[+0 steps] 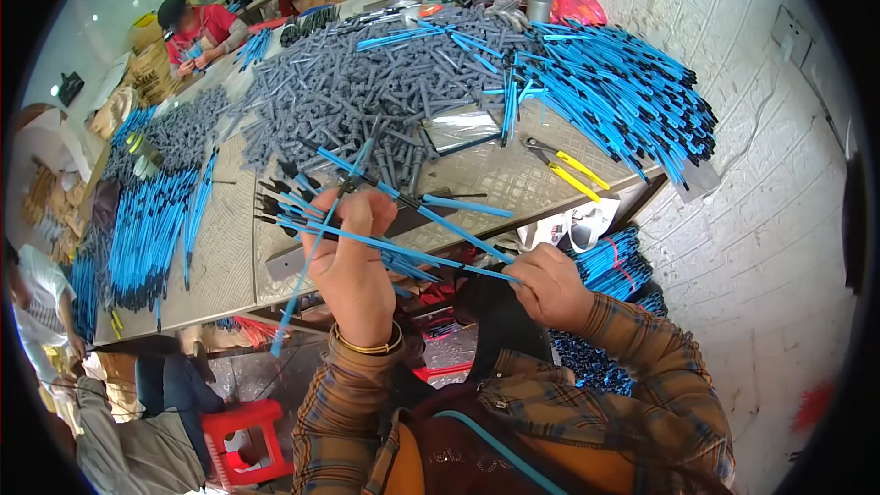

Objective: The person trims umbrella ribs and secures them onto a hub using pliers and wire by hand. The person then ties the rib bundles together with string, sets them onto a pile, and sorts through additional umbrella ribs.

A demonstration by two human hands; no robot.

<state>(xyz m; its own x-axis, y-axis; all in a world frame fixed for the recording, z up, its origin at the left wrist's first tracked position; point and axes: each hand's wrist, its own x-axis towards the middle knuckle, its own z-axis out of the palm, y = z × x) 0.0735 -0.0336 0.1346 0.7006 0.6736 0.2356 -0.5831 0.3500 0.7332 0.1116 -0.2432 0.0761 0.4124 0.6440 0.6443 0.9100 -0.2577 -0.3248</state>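
Thin blue rods [463,236] with black fittings stretch between my two hands over the table's front edge. My left hand [353,261] is closed with its thumb and fingers pinched at a black fitting where the rods cross. One rod [295,307] slants down past that wrist. My right hand [553,286] is closed round the right-hand ends of two rods, which its fingers hide. Just beyond my left hand, several black-tipped blue rods [291,212] lie on the table, and a short blue rod [467,207] rests to the right.
Grey plastic pieces [348,92] heap across the table. Blue rods [614,96] pile at right, others [151,229] at left. Yellow-handled pliers [576,173] and a clear packet [465,130] lie between. One person [211,32] sits far left; a red stool [246,440] stands below.
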